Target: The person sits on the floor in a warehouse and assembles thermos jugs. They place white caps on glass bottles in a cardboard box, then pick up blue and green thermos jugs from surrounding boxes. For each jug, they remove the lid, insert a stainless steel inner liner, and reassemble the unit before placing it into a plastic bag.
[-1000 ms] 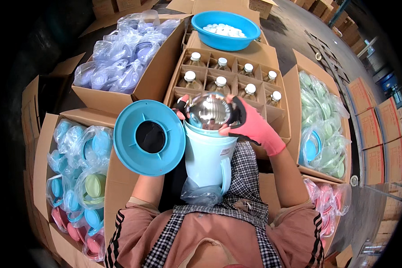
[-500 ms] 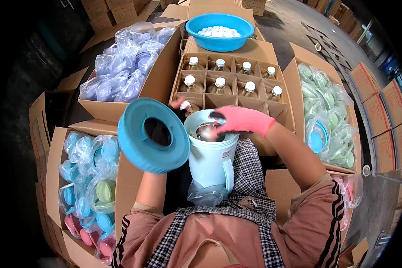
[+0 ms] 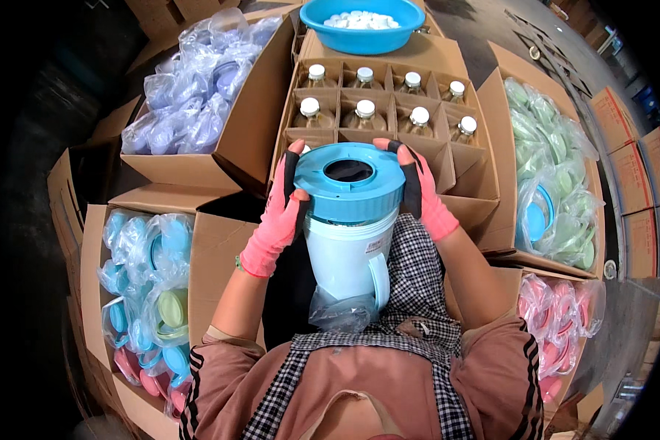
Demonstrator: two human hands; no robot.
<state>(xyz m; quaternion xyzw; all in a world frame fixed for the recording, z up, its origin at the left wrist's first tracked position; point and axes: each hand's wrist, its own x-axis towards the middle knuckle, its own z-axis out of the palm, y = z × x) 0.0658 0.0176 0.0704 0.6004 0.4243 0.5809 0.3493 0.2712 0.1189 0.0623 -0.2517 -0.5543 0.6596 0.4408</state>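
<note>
A light-blue jug (image 3: 346, 253) with a side handle stands in my lap, and crumpled clear plastic (image 3: 337, 312) lies against its base. Over its mouth sits a darker blue round lid (image 3: 389, 180) with a dark hole in the middle. A thin gap shows between the lid and the jug's rim. My left hand (image 3: 277, 209), in a pink and black glove with bare fingertips, grips the lid's left side. From the other side my right hand (image 3: 422, 187), gloved alike, holds the lid's edge. The lid hides what is inside the jug.
Ahead, a divided carton (image 3: 440, 165) holds several white-capped bottles (image 3: 364, 114). Behind it rests a blue basin (image 3: 363, 40) of white caps. Cartons of bagged plastic parts flank me: purple (image 3: 191, 103) and blue (image 3: 136, 271) at left, green (image 3: 554, 169) and pink (image 3: 557, 323) at right.
The lid has moved right, from beside the jug onto its mouth. My right hand has come out of the jug and taken hold of the lid's right side.
</note>
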